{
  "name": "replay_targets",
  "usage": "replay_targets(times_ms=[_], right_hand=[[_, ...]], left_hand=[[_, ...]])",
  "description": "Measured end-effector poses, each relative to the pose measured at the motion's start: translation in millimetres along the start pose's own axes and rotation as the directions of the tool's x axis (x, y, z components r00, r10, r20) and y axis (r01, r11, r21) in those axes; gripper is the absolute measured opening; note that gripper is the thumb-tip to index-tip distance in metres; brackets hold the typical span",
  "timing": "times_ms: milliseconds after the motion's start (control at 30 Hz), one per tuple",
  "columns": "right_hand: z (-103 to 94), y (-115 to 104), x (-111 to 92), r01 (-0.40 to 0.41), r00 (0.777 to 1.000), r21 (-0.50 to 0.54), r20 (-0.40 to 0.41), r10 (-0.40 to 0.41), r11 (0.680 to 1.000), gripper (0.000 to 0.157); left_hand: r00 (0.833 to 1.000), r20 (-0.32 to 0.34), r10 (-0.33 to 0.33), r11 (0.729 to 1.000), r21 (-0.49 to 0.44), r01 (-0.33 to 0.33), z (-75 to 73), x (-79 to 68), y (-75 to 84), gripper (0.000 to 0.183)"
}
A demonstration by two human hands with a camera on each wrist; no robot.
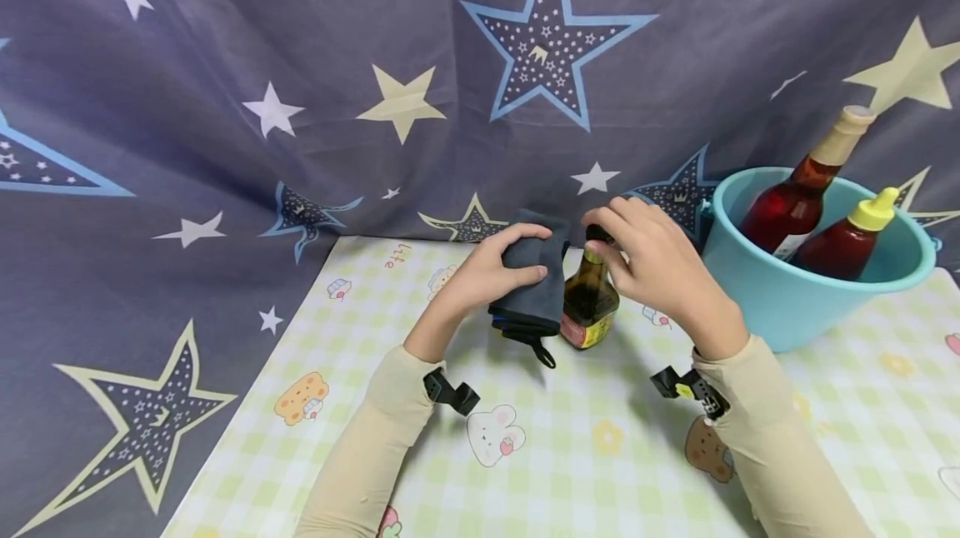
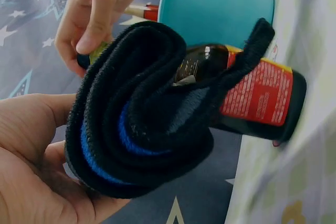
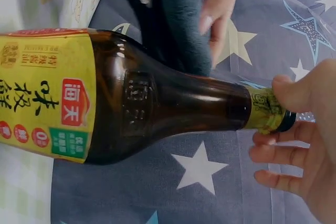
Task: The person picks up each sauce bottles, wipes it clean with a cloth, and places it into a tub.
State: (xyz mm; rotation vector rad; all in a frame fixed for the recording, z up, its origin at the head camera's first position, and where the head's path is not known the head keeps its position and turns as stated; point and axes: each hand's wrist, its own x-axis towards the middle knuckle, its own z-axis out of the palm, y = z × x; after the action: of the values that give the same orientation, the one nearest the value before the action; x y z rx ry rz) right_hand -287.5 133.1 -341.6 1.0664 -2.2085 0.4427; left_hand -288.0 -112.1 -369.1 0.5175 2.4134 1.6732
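My left hand (image 1: 495,271) grips a folded dark grey cloth (image 1: 531,292), fingers on one side and thumb on the other. Black edging, a hanging loop and blue inner layers show on the cloth in the left wrist view. Against the cloth's right side is a brown glass soy sauce bottle (image 1: 590,305), with a yellow label (image 3: 47,98) in front and a red one (image 2: 257,95) behind. My right hand (image 1: 660,259) pinches the bottle's dark cap and yellow-wrapped neck (image 3: 265,109) between thumb and fingers. The bottle's base is at the tabletop.
A light blue bucket (image 1: 780,305) stands to the right, holding a tall red-brown bottle (image 1: 783,209) and a red squeeze bottle with a yellow cap (image 1: 843,246). A green checked cloth (image 1: 547,471) covers the table. Behind hangs a dark star-patterned curtain (image 1: 360,22).
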Motion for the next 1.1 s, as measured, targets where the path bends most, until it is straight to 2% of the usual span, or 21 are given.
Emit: replay_targets(times_ms=[300,500,667,900,1100], right_hand=[[10.2,1.3,3.3,-0.041,0.998,-0.040,-0.041,0.039,0.998,0.026],[10.2,4.2,2.5,-0.042,0.998,0.012,-0.035,0.042,0.999,0.028],[10.2,6.1,2.1,-0.031,0.999,0.052,-0.033,0.033,0.998,0.027],[11.8,4.9,1.7,-0.037,0.999,0.043,-0.033,0.038,0.998,0.026],[12.5,3.9,0.3,-0.025,0.999,0.014,-0.038,0.026,1.000,0.026]], left_hand=[[0.994,-0.080,0.076,0.996,-0.035,-0.079,2.4,1.2,2.9,0.048],[0.985,-0.103,0.142,0.986,-0.071,-0.149,7.2,3.3,4.5,0.049],[0.976,-0.108,0.191,0.972,-0.114,-0.203,19.1,4.3,4.9,0.046],[0.961,-0.134,0.242,0.968,-0.040,-0.249,34.0,5.3,-0.2,0.044],[0.962,-0.124,0.241,0.970,0.011,-0.242,35.8,3.5,-1.3,0.044]])
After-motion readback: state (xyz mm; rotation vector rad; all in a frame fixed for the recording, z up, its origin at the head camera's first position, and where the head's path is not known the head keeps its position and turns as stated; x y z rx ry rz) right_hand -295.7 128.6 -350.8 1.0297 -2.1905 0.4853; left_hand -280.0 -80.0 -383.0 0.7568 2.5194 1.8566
